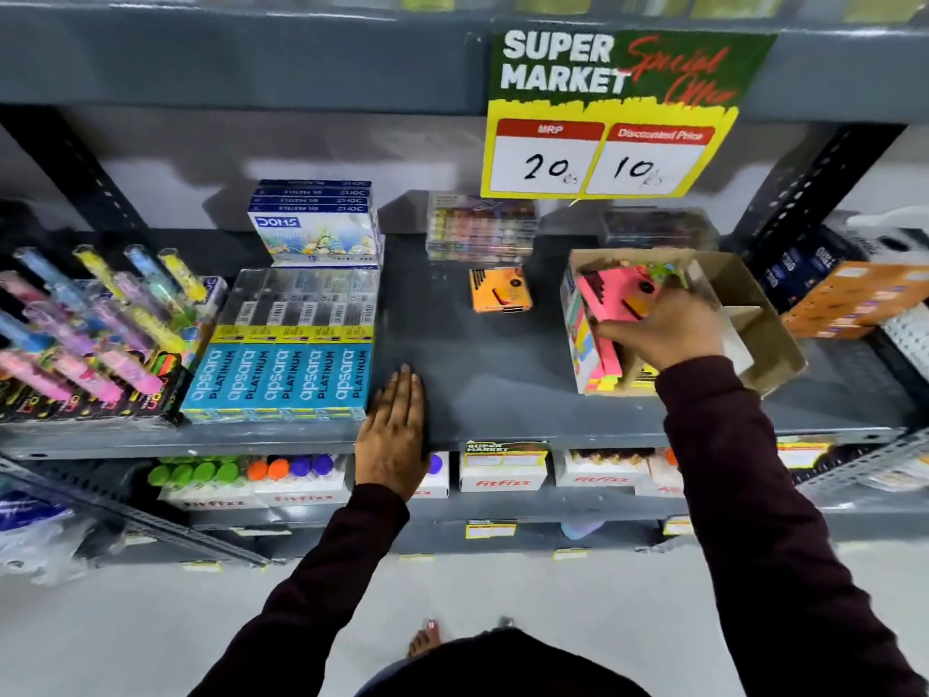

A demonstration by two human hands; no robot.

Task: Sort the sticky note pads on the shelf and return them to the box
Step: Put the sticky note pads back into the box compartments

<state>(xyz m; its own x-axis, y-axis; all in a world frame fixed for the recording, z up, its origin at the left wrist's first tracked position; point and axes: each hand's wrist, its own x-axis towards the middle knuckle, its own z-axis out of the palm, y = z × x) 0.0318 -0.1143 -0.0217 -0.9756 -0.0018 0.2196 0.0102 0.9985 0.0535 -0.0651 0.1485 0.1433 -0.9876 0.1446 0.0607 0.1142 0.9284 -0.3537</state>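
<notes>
A cardboard box stands tilted at the right of the grey shelf. It holds several sticky note pads, mostly pink. My right hand is inside the box, fingers closed on a pink pad with an orange label. One orange sticky note pad lies alone on the shelf, left of the box. My left hand rests flat on the shelf's front edge, fingers together, holding nothing.
Blue apsara pencil boxes and DOMS boxes fill the left of the shelf, with a pen display further left. Clear crayon packs stand at the back. A yellow price sign hangs above. Orange boxes sit right.
</notes>
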